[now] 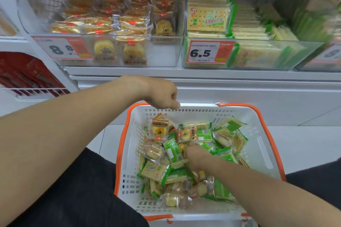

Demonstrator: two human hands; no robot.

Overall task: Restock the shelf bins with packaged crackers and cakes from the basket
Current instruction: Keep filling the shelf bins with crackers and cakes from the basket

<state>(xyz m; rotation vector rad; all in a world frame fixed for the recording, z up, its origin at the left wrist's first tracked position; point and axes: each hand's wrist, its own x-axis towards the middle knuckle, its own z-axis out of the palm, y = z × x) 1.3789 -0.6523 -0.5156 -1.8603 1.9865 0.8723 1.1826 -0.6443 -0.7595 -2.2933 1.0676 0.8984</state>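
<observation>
In the head view, a white basket (262,145) with an orange rim stands on the floor in the lower middle of the frame. It is filled with a loose pile of packaged cakes (159,131) in clear wrappers and green cracker packs (156,171), all mixed together.

The right hand (195,156) reaches down into the middle of the pile. Its fingers are buried between the packs, touching a cake pack and a green pack, but I cannot tell if its grip is closed on any of them.

The left hand (164,96) hangs above the far left corner of the basket, just over the rim. Its grip is clenched into a loose fist, and nothing is visible inside it.

In the upper part of the frame, two clear shelf bins stand side by side on a white shelf (203,74). The left bin (166,51) holds rows of the same round yellow cakes and has a price tag (62,48) on its front. The right bin (304,55) holds green cracker packs standing in rows, with a price tag reading 6.5 (204,52) on its front.

In the left middle of the frame, red packages (27,73) lie on a lower wire shelf
</observation>
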